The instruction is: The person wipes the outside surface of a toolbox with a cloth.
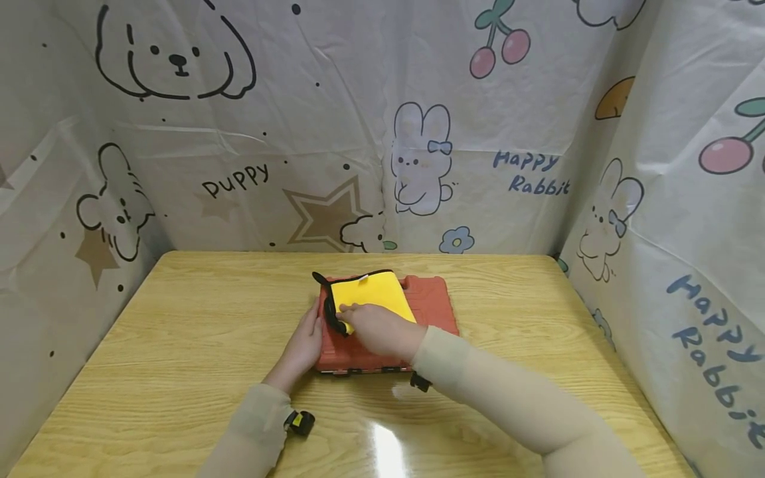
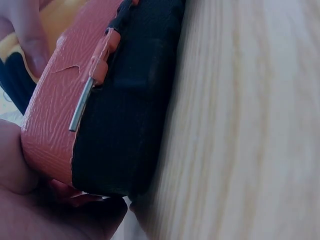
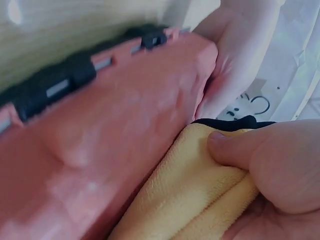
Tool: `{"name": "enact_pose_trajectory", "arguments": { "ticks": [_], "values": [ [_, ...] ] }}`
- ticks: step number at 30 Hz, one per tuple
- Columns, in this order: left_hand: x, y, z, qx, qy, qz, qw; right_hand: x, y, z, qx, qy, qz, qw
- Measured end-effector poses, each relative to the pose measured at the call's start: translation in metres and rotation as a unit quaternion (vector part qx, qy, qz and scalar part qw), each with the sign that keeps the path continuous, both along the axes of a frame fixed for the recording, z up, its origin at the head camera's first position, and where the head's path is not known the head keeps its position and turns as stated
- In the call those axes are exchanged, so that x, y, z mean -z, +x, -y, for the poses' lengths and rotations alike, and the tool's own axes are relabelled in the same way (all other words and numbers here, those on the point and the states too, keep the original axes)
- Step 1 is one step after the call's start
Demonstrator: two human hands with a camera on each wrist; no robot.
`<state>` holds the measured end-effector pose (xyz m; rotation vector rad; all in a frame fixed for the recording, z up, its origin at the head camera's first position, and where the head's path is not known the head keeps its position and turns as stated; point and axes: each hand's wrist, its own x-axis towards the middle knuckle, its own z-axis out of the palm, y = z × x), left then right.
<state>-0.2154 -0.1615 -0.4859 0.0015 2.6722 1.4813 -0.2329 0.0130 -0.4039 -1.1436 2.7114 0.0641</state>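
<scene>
Head view: a red case (image 1: 433, 302) lies toward twelve o'clock on the wooden table (image 1: 179, 332), a yellow cloth (image 1: 370, 292) on its eleven o'clock part. The right hand (image 1: 379, 330) pinches the cloth's eight o'clock edge; the left hand (image 1: 307, 342) touches the case's nine o'clock end.

Left wrist view: the left hand is at seven o'clock, by the case's end; whether it grips is unclear. A metal pin (image 2: 81, 107) protrudes.

Right wrist view: the right thumb (image 3: 230, 147), at three o'clock, presses the cloth.

white cloth walls (image 1: 352, 86) w/ cartoon prints (image 1: 421, 179), lt wood-grain tbl (image 1: 227, 318), bright glare (image 1: 387, 448)
</scene>
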Motion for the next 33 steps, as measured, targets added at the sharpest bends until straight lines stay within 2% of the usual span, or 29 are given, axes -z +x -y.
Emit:
{"name": "enact_pose_trajectory", "arguments": {
  "ticks": [16, 33],
  "values": [
    [0.0, -0.002, 0.001, 0.005, 0.02, 0.012, 0.9997, -0.004, -0.033, 0.004, 0.047, -0.009, 0.024, 0.9986],
    [0.003, 0.0, 0.0, 0.002, 0.013, -0.019, 0.9997, -0.005, -0.058, 0.006, 0.076, -0.004, 0.026, 0.9968]
  ]
}}
